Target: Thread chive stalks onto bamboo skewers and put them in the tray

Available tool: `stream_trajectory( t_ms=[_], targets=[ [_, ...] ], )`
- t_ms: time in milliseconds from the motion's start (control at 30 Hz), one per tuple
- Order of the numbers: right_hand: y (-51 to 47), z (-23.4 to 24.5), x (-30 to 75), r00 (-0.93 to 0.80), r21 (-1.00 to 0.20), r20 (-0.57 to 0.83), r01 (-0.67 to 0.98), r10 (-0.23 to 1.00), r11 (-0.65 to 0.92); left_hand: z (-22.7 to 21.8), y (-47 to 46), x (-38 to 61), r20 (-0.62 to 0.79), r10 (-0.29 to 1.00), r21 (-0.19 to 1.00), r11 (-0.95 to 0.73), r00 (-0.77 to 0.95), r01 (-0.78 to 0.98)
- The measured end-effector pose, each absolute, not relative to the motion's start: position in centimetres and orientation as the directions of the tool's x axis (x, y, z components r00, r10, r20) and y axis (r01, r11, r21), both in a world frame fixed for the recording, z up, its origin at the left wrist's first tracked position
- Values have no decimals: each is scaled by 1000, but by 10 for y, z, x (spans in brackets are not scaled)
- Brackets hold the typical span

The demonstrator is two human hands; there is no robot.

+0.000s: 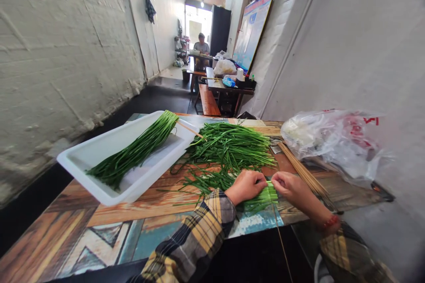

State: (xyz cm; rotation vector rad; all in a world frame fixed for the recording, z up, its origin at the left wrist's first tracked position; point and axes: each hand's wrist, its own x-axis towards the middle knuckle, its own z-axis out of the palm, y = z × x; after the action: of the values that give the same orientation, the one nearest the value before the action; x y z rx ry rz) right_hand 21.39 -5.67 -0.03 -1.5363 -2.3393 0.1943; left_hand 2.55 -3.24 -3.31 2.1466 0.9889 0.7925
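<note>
Green stalk bunch [266,196] at near edge of table [156,205]; long axis roughly left-right, pale ends pointing right. Left hand [247,187] curled over bunch, holding it. Right hand [288,186] pinched narrow beside pale ends, contents hidden. 1 thin stick [280,239] extends below.

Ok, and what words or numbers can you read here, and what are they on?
No words or numbers can be read clearly.
Wall board: red heading and smaller print, too blurred.
Clear plastic bag: red marks, creased and unreadable.
Blue packet farther back: any print is too small.
</note>
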Motion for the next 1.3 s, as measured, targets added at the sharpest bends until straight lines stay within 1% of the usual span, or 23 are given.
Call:
stream_trajectory(
  t_ms=[100, 200, 433, 500, 567, 667, 767, 833, 867, 900, 933, 1000, 1067, 1133, 1167, 1300],
  targets=[
    [-57, -2, 210, -405, -145, 250, 883, 880, 447, -33, -33, 25, 248, 814, 746, -507, 526, 433],
    [-57, -7, 209, -455, -49, 302, 870, 838, 490, -34, -32, 25, 260, 815, 746, -509, 517, 428],
    [-62, -17, 208, -481, 75, 395, 866, 783, 494, -34, -30, 25, 264, 814, 761, -505, 518, 406],
    [-63, -18, 207, -463, 80, 413, 876, 785, 475, -34, -29, 25, 269, 811, 768, -506, 519, 393],
    [-62, -17, 207, -422, 58, 428, 895, 799, 441, -33, -30, 25, 268, 811, 771, -504, 521, 389],
    [-59, -17, 216, -337, 4, 435, 928, 835, 372, -32, -30, 24, 261, 809, 766, -506, 527, 397],
    [-57, -18, 234, -256, -59, 405, 951, 878, 304, -31, -30, 24, 256, 807, 760, -508, 532, 405],
    [-59, -20, 246, -239, -137, 365, 942, 900, 306, -30, -30, 24, 251, 811, 754, -506, 528, 419],
    [-61, -21, 249, -232, -210, 348, 925, 908, 317, -30, -30, 24, 250, 813, 749, -506, 525, 427],
    [-64, -23, 250, -217, -309, 331, 894, 918, 323, -29, -30, 24, 250, 814, 744, -508, 524, 434],
    [-67, -25, 248, -191, -425, 315, 847, 930, 318, -29, -31, 24, 251, 814, 741, -510, 524, 437],
    [-74, -31, 237, -113, -660, 266, 702, 957, 267, -29, -31, 24, 253, 812, 738, -514, 526, 437],
    [-82, -38, 218, -42, -793, 214, 576, 976, 199, -29, -32, 24, 260, 812, 737, -517, 523, 436],
    [-86, -45, 198, -31, -843, 174, 513, 984, 165, -28, -33, 24, 270, 808, 729, -527, 523, 437],
    [-88, -49, 189, 5, -852, 188, 499, 982, 161, -28, -34, 24, 276, 802, 720, -538, 530, 439],
    [-85, -61, 173, 148, -838, 244, 529, 958, 132, -26, -35, 23, 295, 776, 663, -587, 558, 465]
  ],
)
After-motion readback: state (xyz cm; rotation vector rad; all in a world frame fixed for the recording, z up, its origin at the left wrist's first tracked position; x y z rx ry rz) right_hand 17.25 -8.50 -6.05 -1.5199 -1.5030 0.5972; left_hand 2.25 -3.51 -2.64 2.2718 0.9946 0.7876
